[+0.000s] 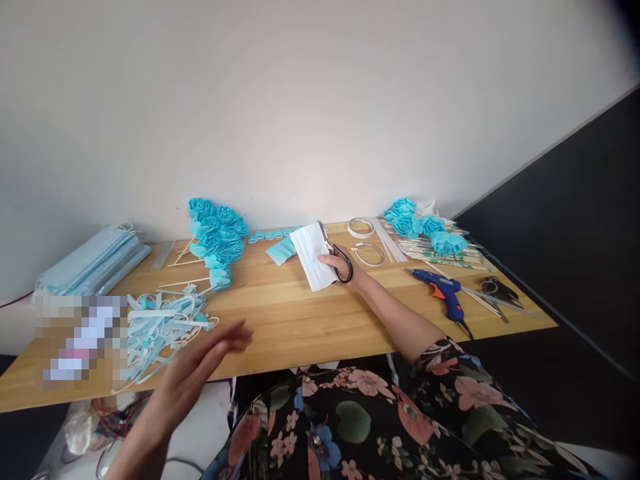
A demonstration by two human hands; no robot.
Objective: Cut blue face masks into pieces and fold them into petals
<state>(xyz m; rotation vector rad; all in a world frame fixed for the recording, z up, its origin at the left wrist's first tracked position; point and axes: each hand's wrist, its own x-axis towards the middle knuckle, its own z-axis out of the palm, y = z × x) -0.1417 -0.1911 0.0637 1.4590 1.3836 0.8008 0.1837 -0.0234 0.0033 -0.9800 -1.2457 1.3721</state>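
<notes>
Front middle: room for us
We can cross bare light-brown wooden tabletop [295, 330]; tangled pale-blue fabric strips [163, 327] block our left, our right hand [341, 261] and white pleated mask [309, 255] the rear.

Matt, pleated cloth-like mask piece [311, 261]; smooth wood-grained tabletop [290, 323] (faintly glossy); plastic glue gun [450, 287].

Right forearm [395, 307] extended forward and inward from the lower right; right hand [344, 263] closed in a grip, its thumb [328, 259] pointing leftward. Left forearm [137, 450] rising obliquely from the lower left; left hand [196, 372] unclenched, fingers [239, 331] outstretched rightward, slightly blurred. The hands are well apart, the right farther forward.
</notes>
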